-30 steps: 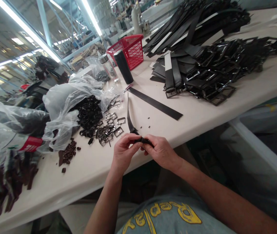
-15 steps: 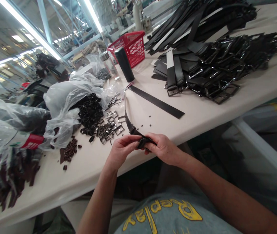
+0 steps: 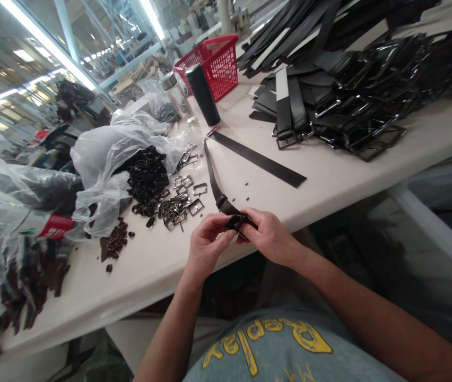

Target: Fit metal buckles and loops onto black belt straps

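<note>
1. Nearest: grey shirt (image 3: pixel 268 345) with yellow lettering, below the hands.
2. Left hand (image 3: pixel 207 241), over the near edge of the table (image 3: pixel 150 270): thumb and fingers clamped on the near end of a dark strap (image 3: pixel 214 178).
3. Right hand (image 3: pixel 276 236), just beside the left: fingers clamped on the same end. Details there too dark to tell.
4. Dark strap: runs from the hands up and away over the table, with a dark loop (image 3: pixel 221 201) around it just beyond the fingers.
5. Left, on the table: brown pieces (image 3: pixel 117 239) in a small heap; farther, metal frames (image 3: pixel 175 209) touching a pile of black loops (image 3: pixel 146 178), beside plastic bags (image 3: pixel 98 151).
6. Ahead: flat black strip (image 3: pixel 261 160), lying apart from the hands.
7. Right, farther: heap of buckled straps (image 3: pixel 353 106).
8. Beyond the strip: dark cylinder (image 3: pixel 202 95), upright; clear bottle (image 3: pixel 180 101), just left of it; red basket (image 3: pixel 225 69), behind.
</note>
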